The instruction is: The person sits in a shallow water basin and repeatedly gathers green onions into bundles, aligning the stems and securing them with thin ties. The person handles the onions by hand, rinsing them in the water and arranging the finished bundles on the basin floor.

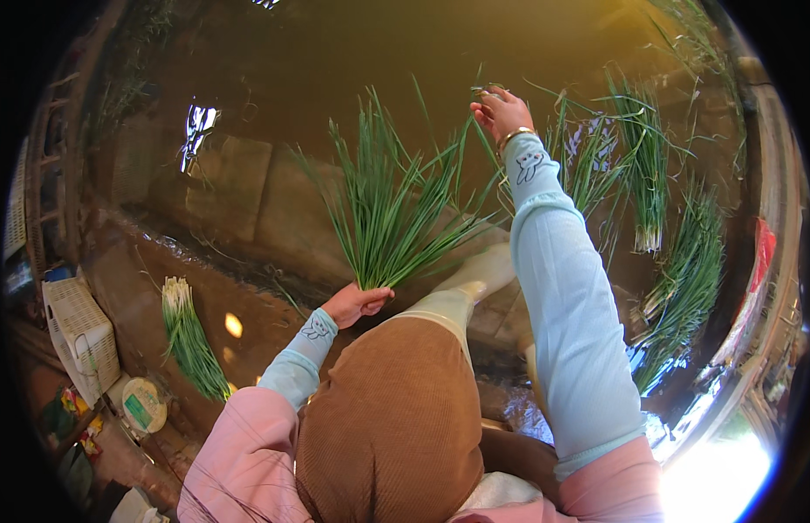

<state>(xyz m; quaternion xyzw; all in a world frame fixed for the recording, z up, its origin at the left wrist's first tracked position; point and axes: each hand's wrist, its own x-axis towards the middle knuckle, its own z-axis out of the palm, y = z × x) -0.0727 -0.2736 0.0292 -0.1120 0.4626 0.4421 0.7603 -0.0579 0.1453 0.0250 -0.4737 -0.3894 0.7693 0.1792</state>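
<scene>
My left hand (359,303) is closed around the lower end of a bunch of green chives (392,200), whose long leaves fan out away from me over brownish water. Stretched out far to the right of it, my right hand (502,113) has its fingers curled. A small dark greenish bit shows at its fingertips, too small to name. Both forearms wear light blue sleeve covers. To the right of my right hand, another bunch of chives (646,166) lies in the water with its pale ends toward me.
More chives (688,270) lie in the water at the right, near a curved rim (784,174). At the left lies a bunch with white ends (189,340). Beyond it stand a cream plastic crate (81,336) and a round pale object with a green patch (144,404).
</scene>
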